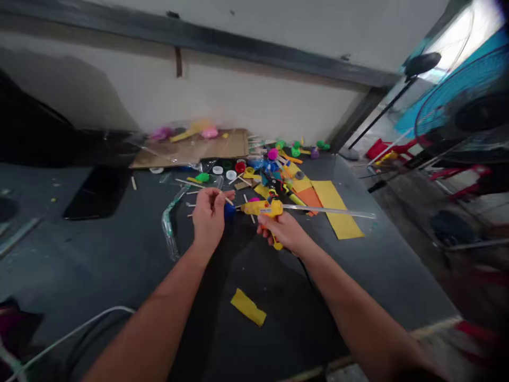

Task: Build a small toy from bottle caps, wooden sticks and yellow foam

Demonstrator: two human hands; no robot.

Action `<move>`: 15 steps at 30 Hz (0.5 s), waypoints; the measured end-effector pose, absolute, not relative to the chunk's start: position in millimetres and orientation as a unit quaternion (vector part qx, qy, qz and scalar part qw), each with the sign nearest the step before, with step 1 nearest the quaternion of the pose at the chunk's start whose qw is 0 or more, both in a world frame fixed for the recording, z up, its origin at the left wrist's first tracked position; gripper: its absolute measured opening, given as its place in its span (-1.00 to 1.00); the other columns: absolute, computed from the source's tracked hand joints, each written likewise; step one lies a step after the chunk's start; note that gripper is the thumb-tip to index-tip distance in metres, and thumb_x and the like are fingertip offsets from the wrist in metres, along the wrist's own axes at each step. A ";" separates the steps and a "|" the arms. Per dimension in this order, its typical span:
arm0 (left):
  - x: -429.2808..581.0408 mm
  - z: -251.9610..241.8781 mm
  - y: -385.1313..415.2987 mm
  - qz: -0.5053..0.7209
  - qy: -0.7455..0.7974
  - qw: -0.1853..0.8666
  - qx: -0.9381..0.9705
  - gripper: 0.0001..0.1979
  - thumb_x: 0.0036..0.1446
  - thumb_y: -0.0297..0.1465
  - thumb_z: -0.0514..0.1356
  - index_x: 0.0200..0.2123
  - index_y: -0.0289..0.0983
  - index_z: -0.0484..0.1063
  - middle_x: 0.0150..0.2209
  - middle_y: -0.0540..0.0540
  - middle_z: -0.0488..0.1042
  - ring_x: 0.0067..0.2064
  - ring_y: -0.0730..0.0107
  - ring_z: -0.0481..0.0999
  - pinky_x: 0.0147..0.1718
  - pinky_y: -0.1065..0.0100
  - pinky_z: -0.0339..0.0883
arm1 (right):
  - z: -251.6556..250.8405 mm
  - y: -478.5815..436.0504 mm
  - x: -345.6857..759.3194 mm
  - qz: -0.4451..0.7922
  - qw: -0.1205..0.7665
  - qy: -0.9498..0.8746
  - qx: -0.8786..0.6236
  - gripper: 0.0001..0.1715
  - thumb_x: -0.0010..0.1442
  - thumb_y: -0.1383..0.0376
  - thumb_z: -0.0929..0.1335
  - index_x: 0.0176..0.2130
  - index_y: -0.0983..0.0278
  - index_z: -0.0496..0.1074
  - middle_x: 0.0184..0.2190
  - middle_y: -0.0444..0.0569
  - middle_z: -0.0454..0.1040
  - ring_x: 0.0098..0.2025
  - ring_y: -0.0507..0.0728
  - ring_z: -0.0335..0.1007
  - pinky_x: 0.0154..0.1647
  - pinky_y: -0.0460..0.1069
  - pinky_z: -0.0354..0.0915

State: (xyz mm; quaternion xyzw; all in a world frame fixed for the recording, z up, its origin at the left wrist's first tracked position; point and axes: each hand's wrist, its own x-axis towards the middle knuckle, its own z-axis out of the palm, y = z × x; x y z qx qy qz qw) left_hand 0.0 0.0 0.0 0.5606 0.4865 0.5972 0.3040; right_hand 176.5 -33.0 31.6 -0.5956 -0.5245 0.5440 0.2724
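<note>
My right hand (282, 231) is shut around the grip of a yellow hot glue gun (262, 208), whose long clear glue stick (330, 211) runs off to the right. My left hand (209, 217) pinches a thin wooden stick (228, 200) in its fingertips. A blue plastic bottle cap (229, 211) sits right by those fingers, between my hands, and I cannot tell whether they hold it. The glue gun's nozzle points toward that cap. Several more wooden sticks lie partly under my left hand.
A dark tabletop (119, 254) carries a jumble of coloured caps (240, 167) and craft pieces. Yellow paper (336, 209) and orange paper (308, 200) lie to the right, with a yellow scrap (248, 306) nearer me. A black phone (97, 191) lies left; a cardboard sheet (191, 148) lies behind.
</note>
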 end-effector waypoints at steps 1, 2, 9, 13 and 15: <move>0.3 -0.4 0.4 0.597 0.487 0.304 0.560 -0.84 0.23 -0.26 0.04 -0.25 -0.23 0.20 -0.24 -0.11 0.55 -0.26 0.36 0.57 -0.26 0.32 0.40 | 30.8 -33.1 177.4 0.538 0.272 -0.528 -0.598 -0.62 0.20 0.17 0.25 -0.53 0.34 0.36 -0.65 -0.16 0.31 -0.71 -0.09 0.20 -0.72 -0.19 0.15; 0.6 -0.8 0.8 0.598 0.488 0.305 0.559 -0.84 0.23 -0.26 0.04 -0.25 -0.23 0.20 -0.24 -0.11 0.55 -0.26 0.36 0.57 -0.26 0.32 0.40 | 30.1 -33.3 178.3 0.533 0.272 -0.532 -0.599 -0.61 0.20 0.15 0.25 -0.53 0.34 0.36 -0.66 -0.16 0.31 -0.72 -0.09 0.20 -0.72 -0.19 0.14; 2.3 -3.6 2.3 0.615 0.471 0.333 0.537 -0.83 0.21 -0.24 0.05 -0.24 -0.22 0.20 -0.26 -0.10 0.54 -0.25 0.32 0.57 -0.23 0.26 0.42 | 31.4 -34.0 178.7 0.510 0.270 -0.548 -0.606 -0.55 0.20 0.10 0.25 -0.57 0.33 0.34 -0.69 -0.17 0.29 -0.72 -0.10 0.19 -0.71 -0.20 0.12; 2.4 -3.6 2.2 0.620 0.463 0.338 0.535 -0.84 0.21 -0.25 0.06 -0.25 -0.21 0.20 -0.27 -0.10 0.54 -0.25 0.33 0.57 -0.22 0.26 0.42 | 35.0 -35.0 178.1 0.497 0.263 -0.552 -0.616 -0.52 0.20 0.08 0.25 -0.59 0.33 0.33 -0.71 -0.17 0.28 -0.72 -0.10 0.19 -0.70 -0.19 0.14; 2.5 -3.2 2.2 0.620 0.462 0.339 0.536 -0.84 0.21 -0.25 0.06 -0.25 -0.22 0.20 -0.26 -0.10 0.54 -0.25 0.33 0.57 -0.21 0.26 0.43 | 35.7 -35.4 178.3 0.493 0.260 -0.549 -0.623 -0.53 0.19 0.08 0.26 -0.60 0.33 0.32 -0.70 -0.17 0.29 -0.72 -0.10 0.20 -0.70 -0.20 0.14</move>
